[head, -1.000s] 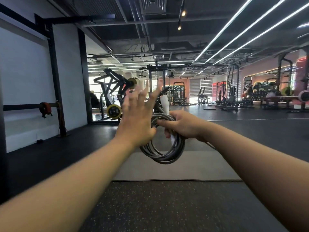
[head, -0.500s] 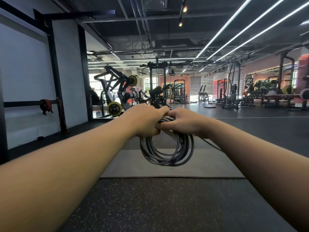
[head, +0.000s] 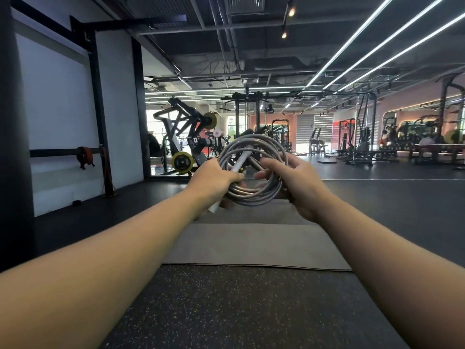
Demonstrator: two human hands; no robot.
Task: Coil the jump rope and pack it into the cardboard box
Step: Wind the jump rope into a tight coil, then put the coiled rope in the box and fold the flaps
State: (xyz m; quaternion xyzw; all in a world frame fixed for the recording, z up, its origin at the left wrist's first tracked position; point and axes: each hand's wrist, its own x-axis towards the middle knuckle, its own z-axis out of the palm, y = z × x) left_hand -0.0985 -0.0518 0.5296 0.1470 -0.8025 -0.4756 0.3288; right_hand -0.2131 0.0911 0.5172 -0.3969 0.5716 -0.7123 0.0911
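Observation:
A grey jump rope (head: 254, 195) is wound into a round coil of several loops and held up at chest height in front of me. My left hand (head: 214, 182) grips the coil's lower left side together with a white handle (head: 239, 163) that runs diagonally across the loops. My right hand (head: 297, 183) holds the coil's right side, thumb and fingers around the loops. No cardboard box is in view.
A grey mat (head: 251, 243) lies on the dark speckled rubber floor (head: 226, 311) below my arms. A black rack post (head: 100, 117) with a barbell stands at the left wall. Weight machines (head: 186, 142) and benches fill the hall behind.
The coil hung down below my hands before; now it is turned up, its loops facing me. My left hand went from open to gripping the coil and white handle. The hands have moved apart.

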